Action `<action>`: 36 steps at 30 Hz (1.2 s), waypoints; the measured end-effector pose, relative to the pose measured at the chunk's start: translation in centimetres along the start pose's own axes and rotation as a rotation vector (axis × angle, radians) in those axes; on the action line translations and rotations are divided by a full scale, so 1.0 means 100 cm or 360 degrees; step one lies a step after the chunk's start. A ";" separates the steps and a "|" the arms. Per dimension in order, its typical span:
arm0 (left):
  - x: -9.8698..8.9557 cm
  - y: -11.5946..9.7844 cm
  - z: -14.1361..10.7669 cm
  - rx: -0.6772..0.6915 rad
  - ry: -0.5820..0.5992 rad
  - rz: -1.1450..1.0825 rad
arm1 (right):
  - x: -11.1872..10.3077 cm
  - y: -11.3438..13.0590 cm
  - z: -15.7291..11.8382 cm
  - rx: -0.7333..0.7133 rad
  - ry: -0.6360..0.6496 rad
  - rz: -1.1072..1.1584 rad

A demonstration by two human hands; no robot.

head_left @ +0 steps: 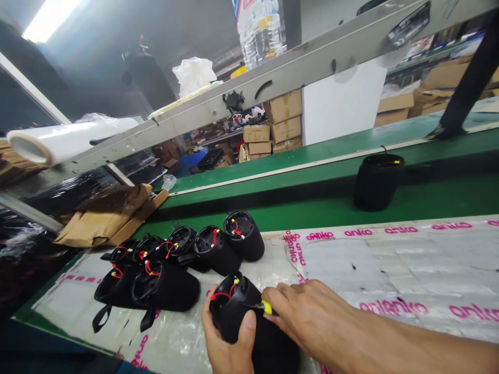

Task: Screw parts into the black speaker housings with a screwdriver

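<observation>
My left hand [228, 340] is wrapped round a black cylindrical housing [268, 332], thumb on its near side. The housing leans with its open end up and to the left; red wires [221, 297] with small white and yellow connectors come out of it. My right hand [300, 314] is closed round a small tool [266, 307] with a yellow part and a thin dark tip, which meets the housing's side near the rim. Its grip is mostly hidden, so I cannot tell its exact kind. Several similar black housings [171, 288] with red wires stand or lie to the left.
A wrapped sheet printed "anko" [409, 270] covers the near work surface. Another black cylinder [378, 183] stands on the green belt [312, 200] behind. A metal rail [312, 65] crosses above, carrying a water bottle [259, 36]. Flattened cardboard [105, 215] lies at left.
</observation>
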State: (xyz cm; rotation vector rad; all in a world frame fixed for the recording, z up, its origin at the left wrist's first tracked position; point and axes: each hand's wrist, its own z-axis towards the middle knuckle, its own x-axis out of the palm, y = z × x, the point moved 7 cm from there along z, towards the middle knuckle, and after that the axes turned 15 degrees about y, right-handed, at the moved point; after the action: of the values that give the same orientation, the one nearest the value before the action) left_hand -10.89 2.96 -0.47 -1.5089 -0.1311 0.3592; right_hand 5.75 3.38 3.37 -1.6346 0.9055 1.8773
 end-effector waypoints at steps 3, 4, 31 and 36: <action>0.001 -0.002 -0.001 -0.0019 -0.0006 0.0000 | 0.001 -0.001 0.000 -0.0005 -0.0004 0.0001; 0.001 -0.003 -0.001 -0.0024 -0.0011 0.0003 | 0.002 -0.002 0.000 -0.0007 -0.0020 -0.0006; 0.000 -0.002 -0.001 0.0027 0.0071 0.0056 | -0.016 0.008 -0.004 -0.0113 -0.0080 -0.0093; -0.001 0.005 0.003 0.0023 0.0237 -0.0230 | -0.019 0.012 -0.009 -0.0136 -0.0061 0.0048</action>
State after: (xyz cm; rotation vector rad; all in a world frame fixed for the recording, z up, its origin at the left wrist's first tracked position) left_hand -11.12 3.19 -0.94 -1.4968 -0.1184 0.1315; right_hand 5.77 2.05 5.37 -1.6372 0.8495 1.9860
